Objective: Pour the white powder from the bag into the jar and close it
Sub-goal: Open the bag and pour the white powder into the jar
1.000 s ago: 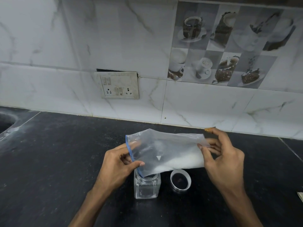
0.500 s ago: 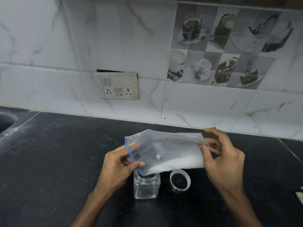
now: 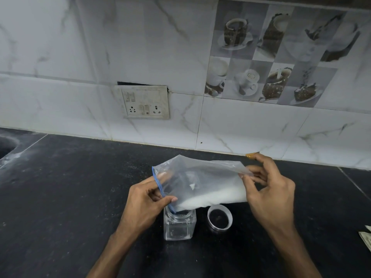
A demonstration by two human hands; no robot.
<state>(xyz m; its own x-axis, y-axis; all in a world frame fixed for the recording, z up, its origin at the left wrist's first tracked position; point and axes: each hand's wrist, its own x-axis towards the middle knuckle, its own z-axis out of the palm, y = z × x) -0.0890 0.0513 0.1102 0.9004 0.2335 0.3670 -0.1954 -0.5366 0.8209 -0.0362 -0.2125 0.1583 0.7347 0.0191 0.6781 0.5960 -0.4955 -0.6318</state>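
My left grip (image 3: 146, 199) pinches the blue-zippered mouth of the bag (image 3: 200, 177), dipping its corner into the jar (image 3: 179, 225) so the spill has one way to go. My right grip (image 3: 269, 195) pinches the closed end up. The film is thin and cloudy, and the white powder (image 3: 216, 197) banks along its low edge. The square, clear jar stands on the dark table (image 3: 60, 197), with the lid (image 3: 219, 218) just beside it.

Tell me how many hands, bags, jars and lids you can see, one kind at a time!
Hands: 2, the left hand and the right hand, both holding the bag
Bags: 1, the clear bag with white powder
Jars: 1, the open glass jar
Lids: 1, the lid lying beside the jar
Total: 5
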